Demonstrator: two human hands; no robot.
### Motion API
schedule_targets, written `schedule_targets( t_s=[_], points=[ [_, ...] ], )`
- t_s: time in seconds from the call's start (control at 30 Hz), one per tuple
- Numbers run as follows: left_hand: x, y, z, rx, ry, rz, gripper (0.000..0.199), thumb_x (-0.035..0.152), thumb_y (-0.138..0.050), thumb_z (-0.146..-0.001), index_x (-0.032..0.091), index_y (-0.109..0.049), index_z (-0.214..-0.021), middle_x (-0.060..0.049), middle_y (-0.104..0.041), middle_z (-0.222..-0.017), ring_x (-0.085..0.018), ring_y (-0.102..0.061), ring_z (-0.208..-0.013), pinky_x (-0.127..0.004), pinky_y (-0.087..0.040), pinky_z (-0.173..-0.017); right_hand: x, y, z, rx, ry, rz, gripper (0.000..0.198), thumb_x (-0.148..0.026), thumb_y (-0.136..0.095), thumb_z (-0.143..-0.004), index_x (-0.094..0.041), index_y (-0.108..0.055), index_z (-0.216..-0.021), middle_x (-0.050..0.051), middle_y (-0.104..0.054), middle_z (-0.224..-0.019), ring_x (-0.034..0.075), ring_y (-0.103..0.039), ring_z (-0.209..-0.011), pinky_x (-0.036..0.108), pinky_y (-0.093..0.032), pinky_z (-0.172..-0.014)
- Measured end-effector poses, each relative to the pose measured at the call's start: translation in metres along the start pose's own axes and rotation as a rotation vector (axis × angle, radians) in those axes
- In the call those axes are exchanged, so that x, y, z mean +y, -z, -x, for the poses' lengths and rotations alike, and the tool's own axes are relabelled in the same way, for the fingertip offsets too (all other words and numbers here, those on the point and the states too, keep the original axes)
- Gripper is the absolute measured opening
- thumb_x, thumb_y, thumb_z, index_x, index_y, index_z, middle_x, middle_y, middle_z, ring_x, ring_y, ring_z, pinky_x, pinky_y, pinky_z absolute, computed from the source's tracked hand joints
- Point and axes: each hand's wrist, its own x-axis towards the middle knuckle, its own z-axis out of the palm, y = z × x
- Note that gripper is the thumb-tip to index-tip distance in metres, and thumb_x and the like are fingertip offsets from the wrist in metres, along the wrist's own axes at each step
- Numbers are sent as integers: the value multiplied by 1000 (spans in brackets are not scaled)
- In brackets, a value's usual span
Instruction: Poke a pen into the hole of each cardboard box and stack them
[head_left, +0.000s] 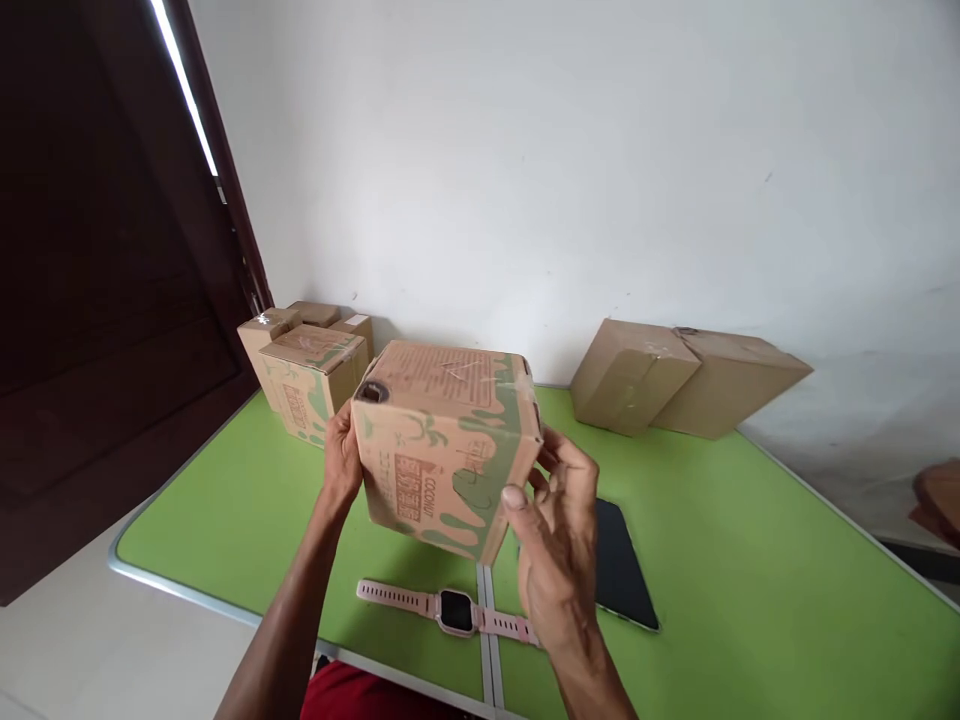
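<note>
Between my two hands is a brown cardboard box (442, 460) with green drip patterns, red print and the word COCONUT, held tilted above the table. My left hand (343, 455) grips its left side, the fingers mostly hidden behind it. My right hand (559, 530) holds the right side, thumb near the front edge and fingers around the far corner. Below the box lies a pink smartwatch (456, 611) with its strap stretched out flat. Partly behind my right hand is a dark flat tablet or phone (624, 565).
The green folding table (750, 560) has a metal rim and a centre seam. Several cardboard boxes (311, 365) stand at the back left, one with the same print. Two plain cardboard boxes (637, 375) lean by the white wall at the right. A dark door (97, 250) is at left.
</note>
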Motion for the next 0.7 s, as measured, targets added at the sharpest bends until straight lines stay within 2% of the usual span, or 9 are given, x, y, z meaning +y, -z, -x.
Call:
schedule_targets(
  t_s=[0.03,0.1,0.2,0.3,0.4,0.47,0.53,0.6,0.7],
  points=[
    [-2,-1,-9,6,1,11,76,96,-55,-84,24,-51,-62,-2,-54,-65,-18,-50,-62,-32,-46,-58,1,-5,5,27,35,39,63,-56,-76,-95,-34,-55,-149,14,-53,-162,38,-56,-143,57,-51,-107],
    [-3,-5,-26,8,-14,20,79,96,-50,-87,25,-33,-56,2,-35,-55,-13,-30,-54,-30,-28,-50,6,-15,11,106,74,56,57,-53,-78,-93,-33,-56,-143,13,-53,-159,37,-55,-140,56,-48,-107],
    [-3,-13,-43,-28,-68,30,79,93,-49,-91,25,-27,-57,4,-26,-56,-12,-21,-56,-30,-19,-52,22,-21,12,256,21,-53,53,-55,-78,-93,-34,-54,-136,10,-56,-145,33,-55,-133,50,-48,-101],
    [-3,-21,-50,-110,-136,37,79,94,-57,-85,25,-31,-57,3,-26,-59,-12,-21,-59,-31,-20,-55,40,-15,9,328,-100,-174,65,-63,-73,-94,-36,-47,-147,5,-60,-122,28,-60,-113,44,-51,-90],
    [-3,-28,-52,-181,-188,40,77,93,-62,-81,24,-36,-59,3,-29,-62,-13,-25,-61,-30,-23,-58,49,-7,6,198,-231,-188,79,-65,-75,-93,-34,-43,-158,4,-64,-113,26,-63,-98,41,-53,-82],
    [-2,-33,-51,-202,-215,44,75,92,-60,-82,24,-36,-61,3,-30,-64,-14,-27,-63,-30,-25,-60,49,-3,5,117,-282,-155,73,-63,-80,-91,-30,-53,-151,8,-68,-123,27,-66,-103,41,-55,-82],
    [0,-37,-51,-215,-235,45,74,90,-59,-84,24,-36,-62,3,-32,-66,-15,-29,-66,-31,-28,-63,46,-2,6,126,-294,-143,66,-61,-82,-90,-28,-59,-143,12,-70,-131,29,-68,-112,40,-57,-84],
    [3,-41,-49,-233,-244,38,70,88,-59,-85,23,-42,-64,2,-37,-69,-16,-34,-69,-32,-33,-66,42,-1,8,167,-283,-144,63,-60,-84,-89,-29,-59,-138,10,-72,-127,28,-69,-111,39,-59,-84],
    [7,-44,-41,-255,-230,12,63,82,-54,-93,23,-52,-72,-1,-48,-75,-19,-43,-75,-34,-40,-72,37,2,15,182,-300,-74,61,-60,-88,-86,-29,-57,-129,5,-75,-107,25,-70,-95,39,-61,-81]
  ],
)
